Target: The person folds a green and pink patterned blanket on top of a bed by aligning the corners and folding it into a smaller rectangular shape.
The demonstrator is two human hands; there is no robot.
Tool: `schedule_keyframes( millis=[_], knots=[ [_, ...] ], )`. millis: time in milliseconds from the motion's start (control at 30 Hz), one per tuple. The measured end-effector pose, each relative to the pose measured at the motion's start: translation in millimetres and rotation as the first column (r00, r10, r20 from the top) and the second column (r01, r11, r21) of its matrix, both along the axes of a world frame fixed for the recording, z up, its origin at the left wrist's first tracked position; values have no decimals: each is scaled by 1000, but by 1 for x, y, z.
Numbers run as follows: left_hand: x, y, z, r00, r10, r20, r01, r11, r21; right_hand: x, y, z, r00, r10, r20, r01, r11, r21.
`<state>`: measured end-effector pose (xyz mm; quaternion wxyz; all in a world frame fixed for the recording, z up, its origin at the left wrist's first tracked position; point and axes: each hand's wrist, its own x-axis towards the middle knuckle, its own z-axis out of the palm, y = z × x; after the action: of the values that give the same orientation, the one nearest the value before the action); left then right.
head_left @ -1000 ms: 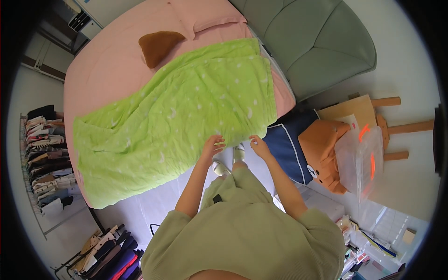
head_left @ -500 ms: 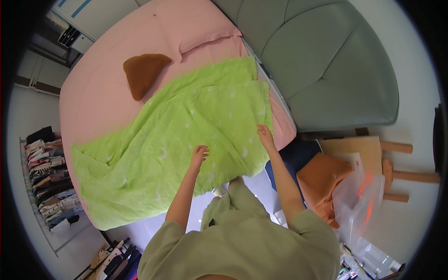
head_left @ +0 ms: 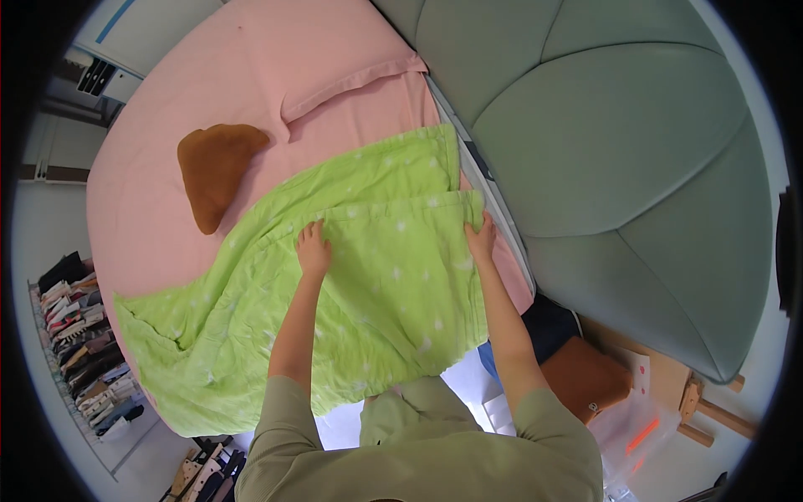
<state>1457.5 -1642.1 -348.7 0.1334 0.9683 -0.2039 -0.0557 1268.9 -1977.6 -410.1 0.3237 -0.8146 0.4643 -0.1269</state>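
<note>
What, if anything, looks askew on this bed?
The green blanket lies askew: its upper edge slants across the pink sheet, and its left part is wrinkled. The brown cushion sits apart from the pink pillow. No spill shows.

A: Who is pictured?
B: A person [head_left: 418,468] in a sage-green short-sleeved top [head_left: 360,477] reaches over a pink-sheeted bed [head_left: 150,217], both arms forward.
A: And the 2 hands?
B: The left hand [head_left: 314,247] rests on a lime-green blanket [head_left: 401,293] flecked with white, at its upper folded edge. The right hand [head_left: 480,237] touches the same blanket near a corner; how firmly either grips is unclear.
A: What surrounds them?
B: A brown cushion [head_left: 216,176] lies at left on the bed, a pink pillow [head_left: 343,71] beyond, beside a grey-green padded headboard [head_left: 619,151]. Clothes [head_left: 92,343] hang at far left.
</note>
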Motion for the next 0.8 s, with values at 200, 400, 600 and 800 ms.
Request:
schedule_keyframes(
  millis=[200,400,600,800],
  knots=[
    [38,-6,-6,990,-141,9,131,941,313,24,-16,30,944,-177,277,46,905,423],
    [60,16,2,901,-105,-420,252,916,311,4,-1,120,953,113,282,-265,764,588],
    [58,65,75,830,-103,-548,-260,797,-545,-1,19,182,898,222,380,-324,917,232],
    [117,99,173,955,-39,-294,-135,824,-550,54,15,246,739,88,668,-265,949,169]
  ],
)
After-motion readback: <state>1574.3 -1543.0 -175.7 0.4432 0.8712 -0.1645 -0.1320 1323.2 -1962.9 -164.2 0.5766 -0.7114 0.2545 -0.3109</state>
